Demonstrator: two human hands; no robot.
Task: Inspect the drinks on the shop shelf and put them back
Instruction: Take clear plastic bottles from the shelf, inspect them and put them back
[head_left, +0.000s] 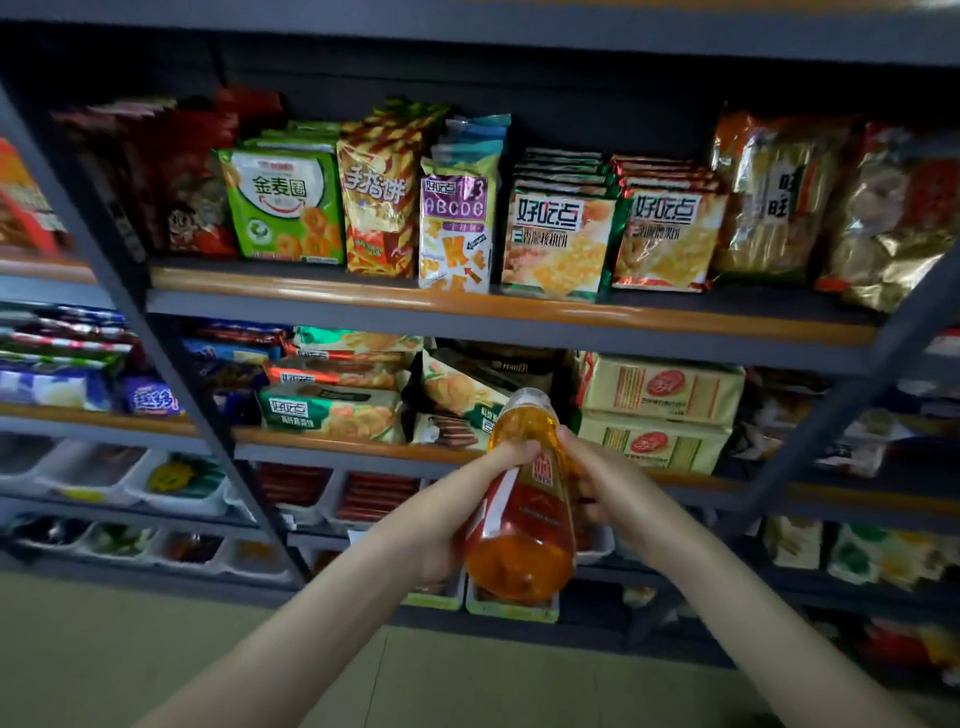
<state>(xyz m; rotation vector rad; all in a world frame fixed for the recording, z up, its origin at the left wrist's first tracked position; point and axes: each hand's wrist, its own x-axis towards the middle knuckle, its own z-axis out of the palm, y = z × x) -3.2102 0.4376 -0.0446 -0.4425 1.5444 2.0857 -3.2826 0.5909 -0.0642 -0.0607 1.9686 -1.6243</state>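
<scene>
A plastic drink bottle (522, 540) full of amber liquid, with a red and white label and a pale cap, is held up in front of the shelves, its cap pointing away from me and tilted slightly right. My left hand (447, 514) grips its left side along the label. My right hand (597, 478) holds the right side, fingers wrapped behind the bottle near its shoulder. The bottle touches no shelf.
A dark metal shelf unit (467, 312) with orange-edged boards fills the view. Snack bags (556, 244) stand on the upper board, biscuit packs (332, 410) on the one below. White trays (171, 483) of small goods sit lower down. Tiled floor (156, 639) lies at the bottom left.
</scene>
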